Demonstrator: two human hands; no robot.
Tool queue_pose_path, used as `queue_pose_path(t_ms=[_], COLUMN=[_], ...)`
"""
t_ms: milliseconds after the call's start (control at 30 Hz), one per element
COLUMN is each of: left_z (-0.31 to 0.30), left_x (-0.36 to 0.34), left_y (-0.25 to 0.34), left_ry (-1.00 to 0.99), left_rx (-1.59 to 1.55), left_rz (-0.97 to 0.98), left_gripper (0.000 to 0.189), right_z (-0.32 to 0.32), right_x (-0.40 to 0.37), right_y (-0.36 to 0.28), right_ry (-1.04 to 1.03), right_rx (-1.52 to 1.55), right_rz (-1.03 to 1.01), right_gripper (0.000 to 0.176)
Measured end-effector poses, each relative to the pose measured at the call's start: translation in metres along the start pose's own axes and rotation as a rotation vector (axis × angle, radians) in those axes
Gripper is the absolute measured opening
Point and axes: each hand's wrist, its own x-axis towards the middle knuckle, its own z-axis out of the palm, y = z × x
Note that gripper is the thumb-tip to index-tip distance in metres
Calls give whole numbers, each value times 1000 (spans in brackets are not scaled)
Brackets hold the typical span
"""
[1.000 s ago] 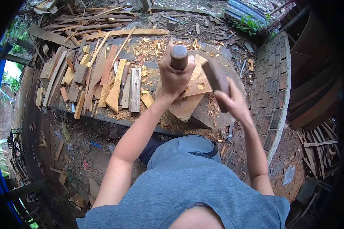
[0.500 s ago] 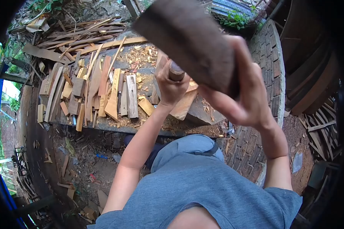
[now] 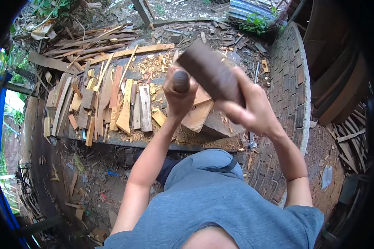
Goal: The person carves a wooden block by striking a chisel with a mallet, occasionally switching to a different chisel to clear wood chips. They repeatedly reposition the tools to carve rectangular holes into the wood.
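Note:
My left hand (image 3: pixel 178 101) is wrapped round an upright tool handle (image 3: pixel 180 79) of dark wood. The handle's rounded end points up at me, and its lower part is hidden by the fist. In my right hand (image 3: pixel 253 106) is a thick dark wooden block (image 3: pixel 210 70), gripped at its near end between thumb and fingers and slightly blurred. The block's far end is raised close to the right of the handle. Below both hands, a lighter piece of wood (image 3: pixel 198 117) lies on a heavy brown block (image 3: pixel 218 125), partly covered by my left hand.
On the left of the worktable (image 3: pixel 147 144) lie several wooden offcuts (image 3: pixel 124 112). Yellow shavings (image 3: pixel 156 68) are scattered behind them. Long scrap strips (image 3: pixel 91 43) are piled at the back left. A brick wall (image 3: pixel 291 74) curves along the right side.
My right hand has brought the wooden block down and away from the camera, nearer the tool handle. My left hand shows slightly further left, still round the handle.

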Motion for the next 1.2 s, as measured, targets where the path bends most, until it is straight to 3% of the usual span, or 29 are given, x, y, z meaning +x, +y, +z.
queue_pose_path(t_ms=[67, 133, 200, 367, 567, 600, 667, 733, 800, 1000, 1067, 1167, 1200], left_z=[-6, -15, -16, -37, -43, -42, -38, -28, -38, -39, -33, -22, -21], left_x=[0, -8, -23, -57, -74, -69, -49, -14, 18, 64, 71, 76, 77], left_y=[3, 3, 3, 29, 34, 28, 35, 43, 20, 19, 12, 7, 4], left_ry=[-46, -63, 29, -193, -340, -330, -220, 58, 223, 187, 170, 210, 209], left_rx=[-30, 21, -129, -117, -11, -53, -146, -298, -439, -616, -576, -456, -457], left_rz=[104, 221, 114, 118, 154, 177, -106, -296, -289, -379, -367, -293, -297], left_gripper=[15, 14, 18, 14, 15, 12, 11, 11, 14, 16, 25, 56, 56], right_z=[12, 25, 48, 83, 89, 89, 89, 88, 90, 93, 94, 92, 92], right_x=[4, 11, 8, -12, -24, -24, -23, -22, -25, -26, -26, -25, -24], right_y=[15, 50, 82, 118, 124, 123, 122, 122, 124, 124, 124, 121, 121], right_ry=[133, 37, -51, -136, -65, -97, -135, -165, -142, -124, -94, -137, -143], right_rx=[177, -136, -343, -491, -556, -555, -553, -537, -544, -541, -565, -544, -537], right_rz=[99, 298, 348, 421, 389, 394, 396, 430, 410, 415, 386, 441, 450], right_gripper=[59, 61, 63, 65, 68, 68, 69, 67, 68, 75, 74, 74, 73])
